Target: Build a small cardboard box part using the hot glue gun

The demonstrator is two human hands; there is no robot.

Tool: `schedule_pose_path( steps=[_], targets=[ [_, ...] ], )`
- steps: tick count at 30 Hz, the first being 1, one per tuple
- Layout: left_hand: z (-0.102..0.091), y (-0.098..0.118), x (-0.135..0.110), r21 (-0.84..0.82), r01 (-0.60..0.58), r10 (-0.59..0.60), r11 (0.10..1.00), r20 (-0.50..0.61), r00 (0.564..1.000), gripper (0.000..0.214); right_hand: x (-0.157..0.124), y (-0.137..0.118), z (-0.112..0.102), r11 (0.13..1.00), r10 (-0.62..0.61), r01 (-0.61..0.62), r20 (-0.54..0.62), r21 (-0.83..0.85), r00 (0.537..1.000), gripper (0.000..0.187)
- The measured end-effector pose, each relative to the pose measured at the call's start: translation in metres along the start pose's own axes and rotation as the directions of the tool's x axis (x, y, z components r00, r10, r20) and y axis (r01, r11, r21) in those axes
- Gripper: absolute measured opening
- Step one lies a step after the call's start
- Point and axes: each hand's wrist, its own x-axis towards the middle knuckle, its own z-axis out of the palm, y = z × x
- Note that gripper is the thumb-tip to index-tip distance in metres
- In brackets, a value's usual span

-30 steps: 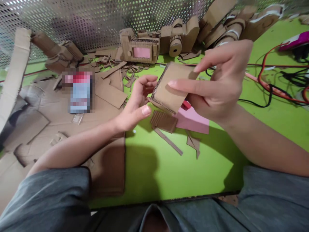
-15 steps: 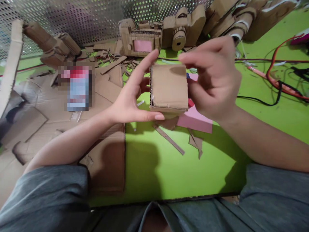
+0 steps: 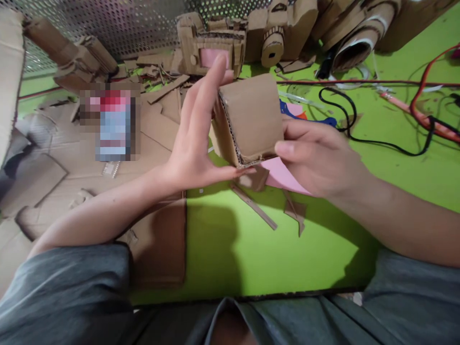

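A small cardboard box (image 3: 253,120) is held up over the green table, tilted, with its raw corrugated edge toward the left. My left hand (image 3: 197,139) grips it from the left, thumb under the lower corner and fingers along the far left side. From the right, my right hand (image 3: 316,155) pinches the box's right side, its thumb on the lower right corner. Pink paper (image 3: 282,175) lies on the table beneath, partly covered by my right hand. Behind that hand shows a blue-handled tool (image 3: 305,115) with an orange part, its kind unclear.
Cardboard sheets (image 3: 161,239) cover the table's left side, with a pixelated item (image 3: 113,124) on top. Cardboard cameras (image 3: 215,52) and scraps stand along the perforated metal screen (image 3: 143,33). Black and red cords (image 3: 391,146) run across the right. Cardboard strips (image 3: 255,206) lie in front.
My right hand has come down from above the box's right edge and now grips its right side. The box has tilted, showing more of its left side.
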Motion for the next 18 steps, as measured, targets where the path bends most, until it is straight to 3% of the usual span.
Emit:
schedule_pose_path(
  steps=[2,5,7,10,13,15,18],
  targets=[
    [0.002,-0.002,0.001,-0.011,-0.023,0.024,1.0,0.028,0.999,0.134,0.0,-0.001,0.002,0.993,0.051,-0.049,-0.015,0.111,0.999,0.024],
    [0.002,0.001,0.002,-0.046,-0.053,0.055,0.998,0.04,0.998,0.133,-0.001,-0.002,0.002,0.994,0.027,-0.021,-0.056,0.108,0.998,0.023],
    [0.001,0.009,0.002,-0.061,-0.049,0.051,0.997,0.026,0.998,0.124,-0.002,-0.002,0.001,0.993,0.045,-0.038,-0.052,0.116,0.998,0.021],
    [-0.001,0.022,0.002,-0.033,0.051,-0.05,0.998,0.021,0.999,0.101,-0.006,-0.003,0.003,0.977,0.127,-0.116,-0.045,0.181,0.991,0.022],
    [-0.002,0.022,0.001,-0.013,-0.007,0.008,1.0,0.043,0.999,0.115,-0.009,-0.004,0.007,0.955,0.21,-0.197,-0.034,0.222,0.977,0.033],
    [-0.002,0.016,0.001,-0.008,-0.059,0.059,0.998,0.065,0.996,0.132,-0.01,-0.005,0.011,0.96,0.198,-0.18,-0.064,0.213,0.978,0.035],
    [-0.001,0.012,0.0,-0.008,-0.052,0.052,0.999,0.05,0.997,0.124,-0.009,-0.006,0.016,0.973,0.142,-0.117,-0.117,0.2,0.983,0.036]
  ],
)
